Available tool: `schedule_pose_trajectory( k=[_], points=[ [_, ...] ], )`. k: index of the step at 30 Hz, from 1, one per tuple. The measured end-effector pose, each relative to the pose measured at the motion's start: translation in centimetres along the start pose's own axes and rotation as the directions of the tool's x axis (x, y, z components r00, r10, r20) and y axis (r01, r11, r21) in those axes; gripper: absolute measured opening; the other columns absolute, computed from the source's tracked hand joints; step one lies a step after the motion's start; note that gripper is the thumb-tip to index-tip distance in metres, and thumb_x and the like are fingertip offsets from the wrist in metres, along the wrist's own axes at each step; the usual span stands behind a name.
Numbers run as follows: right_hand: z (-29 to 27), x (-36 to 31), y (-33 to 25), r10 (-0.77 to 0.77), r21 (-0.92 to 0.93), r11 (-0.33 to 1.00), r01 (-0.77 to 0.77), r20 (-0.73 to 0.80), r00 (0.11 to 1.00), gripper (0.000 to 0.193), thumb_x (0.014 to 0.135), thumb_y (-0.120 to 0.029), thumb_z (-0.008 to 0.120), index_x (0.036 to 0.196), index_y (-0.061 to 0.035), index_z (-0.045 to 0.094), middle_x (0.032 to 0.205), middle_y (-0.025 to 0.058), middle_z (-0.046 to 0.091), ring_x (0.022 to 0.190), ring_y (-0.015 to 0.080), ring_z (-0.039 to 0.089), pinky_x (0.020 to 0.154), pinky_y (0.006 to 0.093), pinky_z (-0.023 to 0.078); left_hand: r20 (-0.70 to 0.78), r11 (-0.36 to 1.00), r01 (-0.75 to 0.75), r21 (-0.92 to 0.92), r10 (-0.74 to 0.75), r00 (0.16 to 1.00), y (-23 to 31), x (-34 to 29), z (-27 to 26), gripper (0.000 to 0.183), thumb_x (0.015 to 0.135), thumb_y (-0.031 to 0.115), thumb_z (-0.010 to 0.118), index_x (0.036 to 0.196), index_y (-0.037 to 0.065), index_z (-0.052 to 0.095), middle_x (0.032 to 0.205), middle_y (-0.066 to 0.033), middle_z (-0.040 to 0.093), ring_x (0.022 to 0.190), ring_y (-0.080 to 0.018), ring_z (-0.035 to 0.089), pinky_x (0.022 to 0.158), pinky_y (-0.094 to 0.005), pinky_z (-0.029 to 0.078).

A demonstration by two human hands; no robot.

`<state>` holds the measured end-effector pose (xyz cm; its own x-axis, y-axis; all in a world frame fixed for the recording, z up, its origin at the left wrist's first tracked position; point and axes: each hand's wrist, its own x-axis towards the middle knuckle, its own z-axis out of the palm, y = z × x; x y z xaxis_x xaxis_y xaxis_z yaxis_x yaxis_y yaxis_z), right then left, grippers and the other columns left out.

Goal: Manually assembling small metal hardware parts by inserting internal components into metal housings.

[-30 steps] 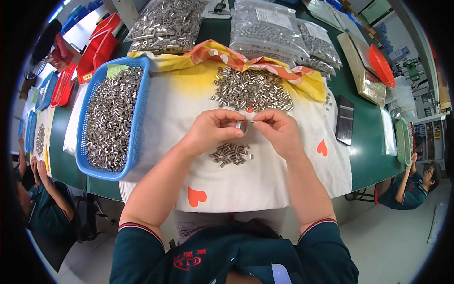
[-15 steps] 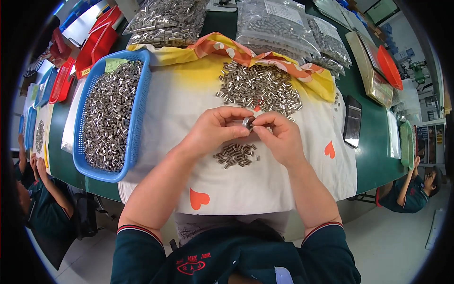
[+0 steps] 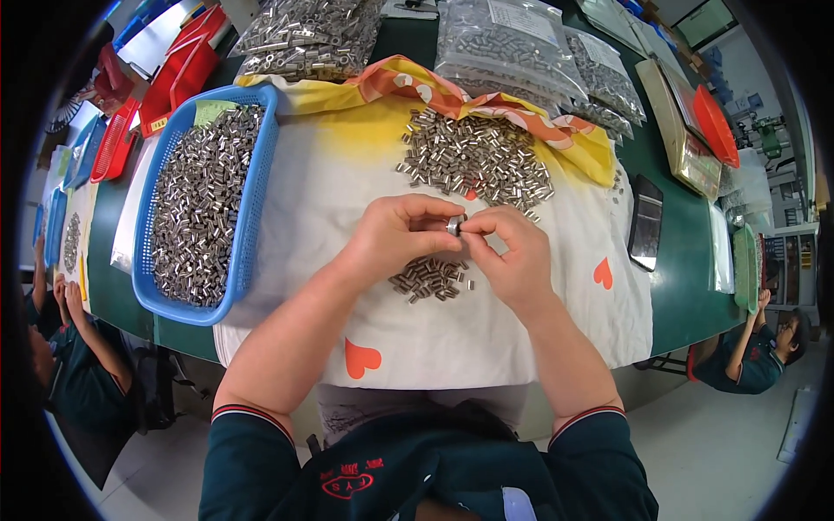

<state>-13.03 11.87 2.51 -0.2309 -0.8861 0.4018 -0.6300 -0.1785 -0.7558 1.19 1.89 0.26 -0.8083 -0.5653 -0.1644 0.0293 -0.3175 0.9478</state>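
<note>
Over the middle of the white cloth [image 3: 300,200], my left hand [image 3: 391,234] pinches a small round metal piece [image 3: 453,225] between thumb and fingers. My right hand [image 3: 514,252] closes its fingertips against the other side of that piece; whatever else they hold is too small and covered to make out. Just below the hands lies a small heap of short metal sleeves [image 3: 429,280]. Beyond them spreads a larger pile of metal sleeves [image 3: 478,156], shiny and loose.
To the left stands a blue basket [image 3: 249,221] full of metal sleeves. Bulging plastic bags [image 3: 508,52] of metal parts line the back behind a bunched yellow-orange cloth edge [image 3: 408,82]. A black phone [image 3: 645,223] lies at the right. People sit at both sides.
Both hands stay together at the metal piece, with only a slight shift of the fingers. The whole view has moved a little; the piles look the same.
</note>
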Motion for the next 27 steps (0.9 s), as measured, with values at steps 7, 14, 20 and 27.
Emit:
schedule_pose_trajectory(
  k=[7,14,20,27],
  points=[
    [-1.4,0.4,-0.1,0.327,0.162,0.915,-0.370,0.242,0.913,0.009,0.073,-0.003,0.062,0.081,-0.0008,0.061,0.078,0.0009,0.060,0.069,0.0090,0.053,0.064,0.0223,0.042,0.031,0.997,0.033,0.065,-0.035,0.999,0.2,0.0,0.0,0.032,0.071,0.004,0.070,0.101,0.001,0.061,0.083,-0.0006,0.060,0.075,-0.0049,0.055,0.067,-0.0186,0.047],
    [-3.0,1.6,2.1,0.421,0.050,0.907,-0.418,-0.106,0.901,0.009,0.072,-0.007,0.063,0.081,-0.0027,0.061,0.071,0.0035,0.060,0.064,0.0118,0.054,0.061,0.0249,0.044,0.089,0.928,-0.033,0.371,0.000,0.996,0.8,-0.6,0.4,0.033,0.068,0.008,0.072,0.099,0.003,0.062,0.081,-0.0023,0.062,0.071,-0.0064,0.055,0.067,-0.0215,0.047],
    [-1.6,1.2,3.1,0.159,-0.483,0.868,-0.119,0.041,0.986,0.008,0.071,-0.009,0.061,0.077,-0.0037,0.061,0.072,0.0074,0.057,0.070,0.0218,0.054,0.065,0.0314,0.043,0.191,0.893,-0.090,0.442,0.004,0.982,1.5,-0.7,0.5,0.033,0.067,0.005,0.074,0.098,0.004,0.063,0.077,0.0020,0.058,0.069,-0.0039,0.051,0.065,-0.0198,0.045],
    [-1.6,0.9,2.6,0.181,-0.523,0.844,-0.117,0.073,0.981,0.009,0.070,-0.011,0.062,0.077,-0.0044,0.060,0.072,0.0090,0.056,0.074,0.0259,0.053,0.068,0.0353,0.042,0.087,0.937,-0.035,0.346,0.005,0.996,1.0,-0.5,0.6,0.031,0.069,0.006,0.071,0.098,0.002,0.061,0.083,-0.0019,0.062,0.073,-0.0063,0.055,0.069,-0.0213,0.048]
  ],
)
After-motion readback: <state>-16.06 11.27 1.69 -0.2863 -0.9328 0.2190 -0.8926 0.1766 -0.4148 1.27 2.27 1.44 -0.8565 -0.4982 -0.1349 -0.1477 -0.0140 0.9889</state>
